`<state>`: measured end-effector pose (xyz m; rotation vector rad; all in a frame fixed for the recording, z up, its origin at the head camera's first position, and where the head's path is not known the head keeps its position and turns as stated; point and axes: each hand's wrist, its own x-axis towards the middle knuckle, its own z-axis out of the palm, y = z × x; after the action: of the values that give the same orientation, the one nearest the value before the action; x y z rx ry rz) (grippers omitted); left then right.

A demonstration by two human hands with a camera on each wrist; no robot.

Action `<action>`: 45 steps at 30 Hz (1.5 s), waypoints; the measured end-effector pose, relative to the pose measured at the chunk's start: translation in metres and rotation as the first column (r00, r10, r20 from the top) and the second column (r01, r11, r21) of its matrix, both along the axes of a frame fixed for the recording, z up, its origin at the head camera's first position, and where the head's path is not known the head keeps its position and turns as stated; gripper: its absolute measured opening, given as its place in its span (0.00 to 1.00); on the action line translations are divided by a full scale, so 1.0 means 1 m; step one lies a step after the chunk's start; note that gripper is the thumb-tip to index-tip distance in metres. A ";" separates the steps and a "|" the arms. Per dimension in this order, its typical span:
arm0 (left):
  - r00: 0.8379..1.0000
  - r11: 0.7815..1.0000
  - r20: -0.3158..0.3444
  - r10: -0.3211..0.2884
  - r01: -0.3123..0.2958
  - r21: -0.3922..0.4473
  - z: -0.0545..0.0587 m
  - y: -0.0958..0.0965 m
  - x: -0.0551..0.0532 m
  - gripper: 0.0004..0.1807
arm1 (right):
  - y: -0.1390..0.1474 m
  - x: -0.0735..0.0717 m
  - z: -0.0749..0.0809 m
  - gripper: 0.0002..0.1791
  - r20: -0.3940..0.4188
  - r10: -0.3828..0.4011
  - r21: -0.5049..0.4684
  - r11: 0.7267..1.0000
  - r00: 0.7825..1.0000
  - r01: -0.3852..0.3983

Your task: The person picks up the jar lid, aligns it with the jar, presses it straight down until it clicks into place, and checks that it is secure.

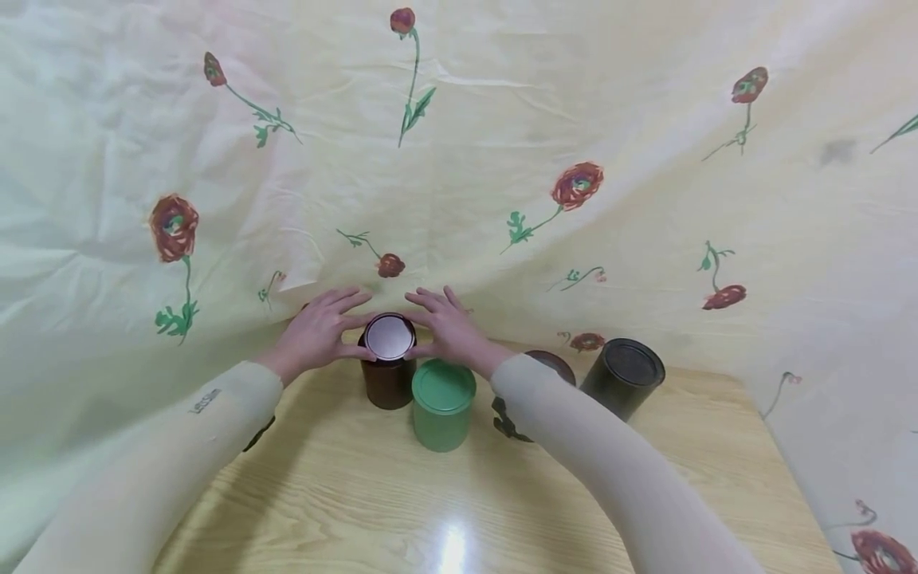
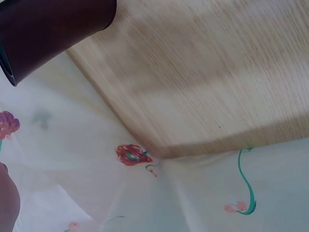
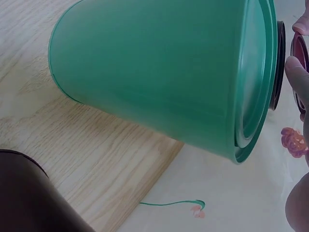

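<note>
Both hands pinch a round dark-brown lid point(image 1: 390, 336) from opposite sides. My left hand point(image 1: 315, 331) has its thumb and a finger at the lid's left edge, its other fingers spread. On the right edge are the thumb and finger of my right hand point(image 1: 459, 339). Beneath the lid stands a dark-brown canister point(image 1: 387, 387), upright. A narrow gap shows between lid point(image 3: 300, 53) and canister rim point(image 3: 278, 67) in the right wrist view. Close in front, a green canister point(image 1: 442, 414) stands with its green lid on.
Behind the right forearm, a brown-lidded canister point(image 1: 552, 363) is partly hidden. Farther right stands a black canister point(image 1: 625, 379). All are on a wooden table point(image 1: 373, 502), near its back edge. A flowered cloth point(image 1: 488, 96) hangs behind and at the sides.
</note>
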<state>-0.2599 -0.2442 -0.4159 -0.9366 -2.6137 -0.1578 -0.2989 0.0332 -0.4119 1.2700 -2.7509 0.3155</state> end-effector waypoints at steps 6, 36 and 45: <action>1.000 1.000 0.008 0.004 -0.004 -0.012 -0.003 -0.004 -0.006 0.41 | -0.005 -0.005 0.000 0.42 0.007 -0.001 0.014 1.000 1.000 0.001; 0.986 0.995 0.155 0.058 -0.044 -0.092 -0.002 -0.006 -0.009 0.38 | -0.014 -0.007 -0.004 0.41 0.170 -0.058 0.049 0.998 0.984 0.050; 0.976 0.991 0.208 0.066 -0.040 -0.125 0.004 -0.002 -0.011 0.37 | -0.014 -0.005 -0.004 0.38 0.209 -0.090 0.070 0.995 0.974 0.077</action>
<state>-0.2710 -0.2467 -0.4123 -0.9342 -2.8696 -0.0922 -0.3037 0.0195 -0.4161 1.1939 -3.0051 0.3830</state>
